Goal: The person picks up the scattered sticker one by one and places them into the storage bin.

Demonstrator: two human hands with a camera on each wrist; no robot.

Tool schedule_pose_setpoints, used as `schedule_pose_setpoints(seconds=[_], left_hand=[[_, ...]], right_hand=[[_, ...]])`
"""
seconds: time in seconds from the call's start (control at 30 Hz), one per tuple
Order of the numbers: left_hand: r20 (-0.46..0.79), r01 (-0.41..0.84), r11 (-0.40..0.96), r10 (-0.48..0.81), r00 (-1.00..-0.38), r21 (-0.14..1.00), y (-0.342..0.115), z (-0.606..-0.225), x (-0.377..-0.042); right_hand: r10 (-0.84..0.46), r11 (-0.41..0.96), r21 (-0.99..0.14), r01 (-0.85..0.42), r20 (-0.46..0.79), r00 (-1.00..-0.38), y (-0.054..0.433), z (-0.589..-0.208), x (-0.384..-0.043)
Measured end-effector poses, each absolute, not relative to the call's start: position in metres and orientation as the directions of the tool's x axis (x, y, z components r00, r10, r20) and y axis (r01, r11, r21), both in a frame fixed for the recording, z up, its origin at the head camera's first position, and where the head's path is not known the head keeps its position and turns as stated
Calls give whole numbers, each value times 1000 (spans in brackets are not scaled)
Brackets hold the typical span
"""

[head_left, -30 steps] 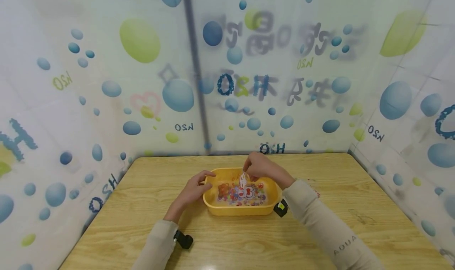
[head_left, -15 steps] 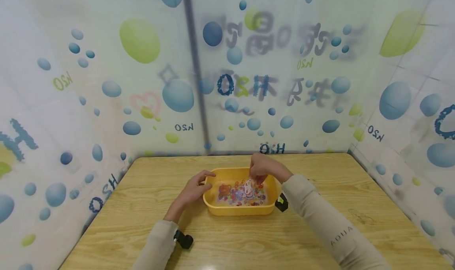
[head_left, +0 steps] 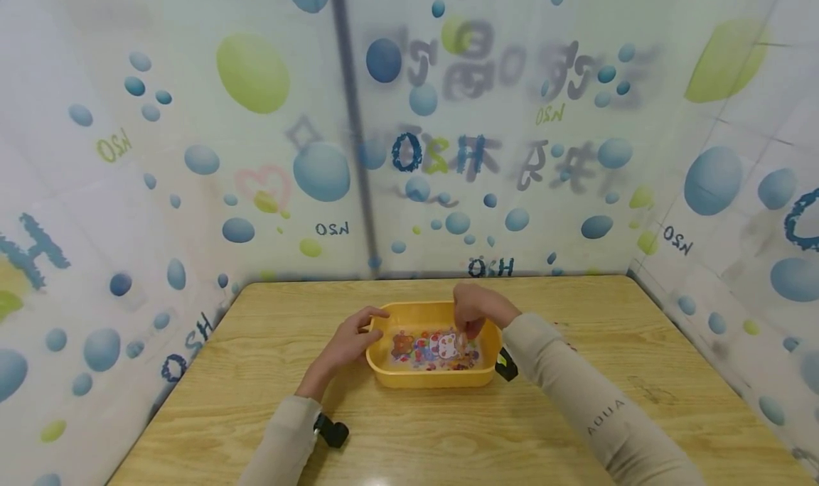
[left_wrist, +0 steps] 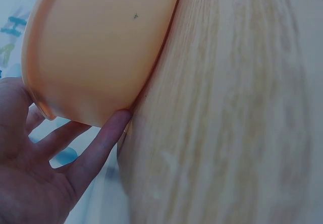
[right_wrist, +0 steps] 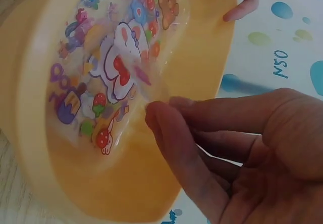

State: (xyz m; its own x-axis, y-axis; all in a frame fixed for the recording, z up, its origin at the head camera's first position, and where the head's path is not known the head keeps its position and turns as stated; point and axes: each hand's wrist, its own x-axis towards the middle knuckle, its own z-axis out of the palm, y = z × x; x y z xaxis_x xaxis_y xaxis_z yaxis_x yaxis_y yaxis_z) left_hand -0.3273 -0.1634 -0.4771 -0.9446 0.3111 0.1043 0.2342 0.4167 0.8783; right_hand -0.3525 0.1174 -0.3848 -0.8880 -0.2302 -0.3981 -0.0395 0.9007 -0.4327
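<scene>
A yellow plastic basin (head_left: 435, 380) stands on the table, its floor covered with colourful cartoon stickers. My left hand (head_left: 350, 338) grips the basin's left end; in the left wrist view its fingers (left_wrist: 103, 139) reach beneath the wall. Over the basin's right side, my right hand (head_left: 476, 308) pinches a small clear piece of film (right_wrist: 146, 78) with a pink mark between thumb and forefinger. Below that film lies a white rabbit-like sticker (right_wrist: 113, 65) with a red heart. A brown bear sticker (head_left: 402, 344) lies to its left. The film's lower end overlaps the rabbit; contact is unclear.
The wooden table (head_left: 409, 436) runs up to a curtain (head_left: 409, 209) printed with blue and green dots, which surrounds it on the far side and both flanks. Some small reddish bits, partly hidden by the right sleeve (head_left: 576, 386), show on the table right of the basin.
My right hand has moved slightly right and down into the basin. The white sticker that hung from its fingers now appears low among the others. My left hand and the basin stay put.
</scene>
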Motion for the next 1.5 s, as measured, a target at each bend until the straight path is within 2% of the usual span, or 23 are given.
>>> schedule_pose_setpoints(seconds=[0.37,0.8,1.23,1.5], left_hand=[[106,236,432,305,-947,870,-163,-477,-328],[99,227,416,307,-947,880,-163,-479,-329],[94,221,436,295,-951,872,-164,-480,-331],[90,214,431,290,-953,877,-164,-480,-330]], right_hand=[[-202,945,-320,-68,-409,-890,115,-391,-361],[-202,952,-301,-63,-460,-865,116,-397,-365],[-230,938,-345,-45,-517,-825,119,-397,-363],[-204,945,-327,-32,-510,-836,118,-400,-363]])
